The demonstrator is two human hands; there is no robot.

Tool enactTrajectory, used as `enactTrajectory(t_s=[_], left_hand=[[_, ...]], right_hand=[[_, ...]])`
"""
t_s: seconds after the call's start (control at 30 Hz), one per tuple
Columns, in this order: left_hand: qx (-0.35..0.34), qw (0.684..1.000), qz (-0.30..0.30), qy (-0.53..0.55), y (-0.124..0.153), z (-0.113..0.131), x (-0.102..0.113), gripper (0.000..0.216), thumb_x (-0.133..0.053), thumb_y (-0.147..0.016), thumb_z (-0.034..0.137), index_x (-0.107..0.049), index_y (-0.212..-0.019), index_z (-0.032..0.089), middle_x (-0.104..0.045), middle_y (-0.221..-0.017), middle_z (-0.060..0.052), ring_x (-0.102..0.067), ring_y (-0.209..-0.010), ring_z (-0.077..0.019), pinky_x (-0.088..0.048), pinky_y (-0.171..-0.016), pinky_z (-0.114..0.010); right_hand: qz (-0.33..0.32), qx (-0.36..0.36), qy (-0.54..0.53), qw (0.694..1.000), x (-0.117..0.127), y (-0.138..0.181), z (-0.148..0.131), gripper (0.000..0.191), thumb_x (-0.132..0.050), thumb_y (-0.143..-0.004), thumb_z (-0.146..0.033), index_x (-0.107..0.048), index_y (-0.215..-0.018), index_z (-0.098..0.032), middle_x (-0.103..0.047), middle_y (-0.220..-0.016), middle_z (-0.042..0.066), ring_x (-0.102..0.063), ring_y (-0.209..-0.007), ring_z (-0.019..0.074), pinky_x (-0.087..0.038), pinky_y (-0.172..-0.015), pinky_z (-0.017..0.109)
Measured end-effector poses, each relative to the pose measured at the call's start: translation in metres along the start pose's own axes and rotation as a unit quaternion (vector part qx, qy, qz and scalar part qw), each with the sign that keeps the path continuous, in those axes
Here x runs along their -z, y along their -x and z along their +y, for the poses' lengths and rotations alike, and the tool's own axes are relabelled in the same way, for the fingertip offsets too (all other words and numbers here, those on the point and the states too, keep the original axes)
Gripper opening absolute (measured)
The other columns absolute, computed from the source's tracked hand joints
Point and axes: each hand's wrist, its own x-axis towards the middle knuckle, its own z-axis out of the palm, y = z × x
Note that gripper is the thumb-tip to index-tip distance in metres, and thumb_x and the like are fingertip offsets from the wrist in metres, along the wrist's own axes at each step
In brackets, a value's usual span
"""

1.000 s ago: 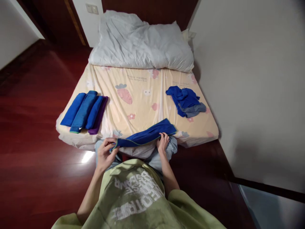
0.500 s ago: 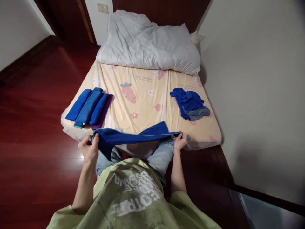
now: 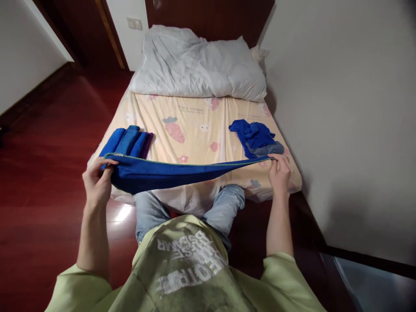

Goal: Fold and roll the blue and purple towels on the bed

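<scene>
A blue towel (image 3: 169, 174) with green edging is stretched between my two hands, above the near edge of the bed. My left hand (image 3: 98, 180) pinches one corner between thumb and fingers. At the opposite corner, my right hand (image 3: 280, 172) grips the same edge. The towel sags deeper near the left hand and narrows toward the right. Behind its left end lie several folded blue towels (image 3: 128, 141), side by side with a purple one (image 3: 147, 145); their near ends are hidden. Beyond my right hand is a crumpled heap of blue cloths (image 3: 255, 135) with a grey-blue cloth (image 3: 267, 149).
The bed (image 3: 191, 130) has a pale yellow sheet with carrot prints. A grey-white quilt (image 3: 198, 65) is bunched at its head, against the dark headboard (image 3: 211, 17). A wall (image 3: 341, 108) runs along the right; dark red floor (image 3: 48, 173) lies left.
My hands have moved apart and up, pulling the towel out wider and tauter. Its left end now covers the near part of the folded towels.
</scene>
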Motion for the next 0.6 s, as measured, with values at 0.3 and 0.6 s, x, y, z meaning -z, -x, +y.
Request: enactTrajectory(t_s=[0.3, 0.6], left_hand=[[-0.062, 0.991, 0.088, 0.079, -0.029, 0.023, -0.015, 0.017, -0.076, -0.076, 0.026, -0.074, -0.084, 0.011, -0.066, -0.081, -0.001, -0.061, -0.081, -0.0112, -0.052, -0.082, -0.027], [-0.003, 0.994, 0.034, 0.105, -0.042, 0.017, -0.019, 0.025, -0.082, -0.075, 0.033, -0.077, -0.091, 0.016, -0.077, -0.096, -0.005, -0.072, -0.094, -0.0184, -0.057, -0.093, -0.033]], right_hand=[[0.088, -0.115, 0.019, 0.989, 0.011, -0.019, 0.002, 0.037, -0.056, -0.096, -0.048, -0.072, -0.098, -0.015, -0.072, -0.082, 0.010, -0.067, -0.064, 0.0183, -0.056, -0.071, 0.034], [-0.006, -0.164, -0.132, 0.978, 0.045, -0.038, 0.009, 0.039, -0.066, -0.088, -0.054, -0.075, -0.100, -0.018, -0.072, -0.066, 0.004, -0.070, -0.057, 0.0200, -0.059, -0.062, 0.032]])
